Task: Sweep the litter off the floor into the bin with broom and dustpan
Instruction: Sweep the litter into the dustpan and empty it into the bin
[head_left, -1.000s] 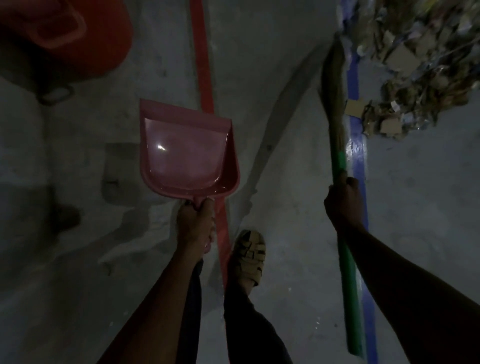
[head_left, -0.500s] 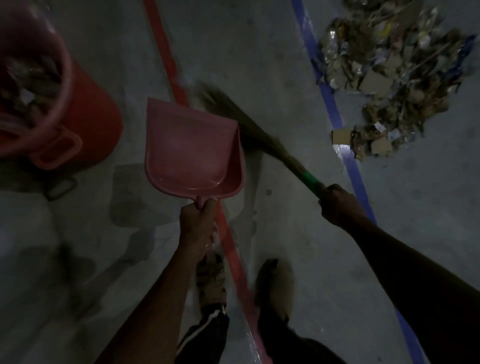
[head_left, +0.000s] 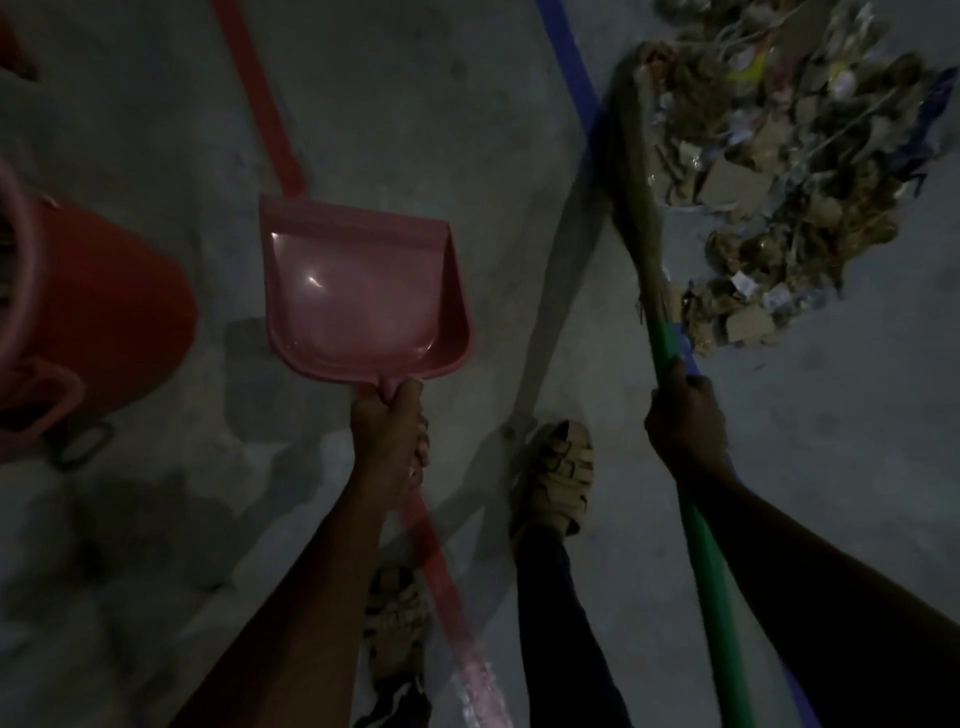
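Gripping the dustpan (head_left: 358, 291) handle, the left hand (head_left: 389, 436) holds it empty above the floor (head_left: 415, 104), ready to receive; the right hand (head_left: 683, 421) clenches the broom (head_left: 636, 208), bristles against the litter (head_left: 779, 171) beyond. The bin (head_left: 78, 312) stands left.

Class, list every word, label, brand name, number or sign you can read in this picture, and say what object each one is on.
None can be read.
Litter pile: scraps of card and wrappers may carry print, but they are too dark and blurred to read.
Dustpan: plain pink, no lettering shows.
Bin: plain red, no label shows.
Broom: plain green handle, no marking shows.
Red floor line and blue floor line: stripes only, no text.
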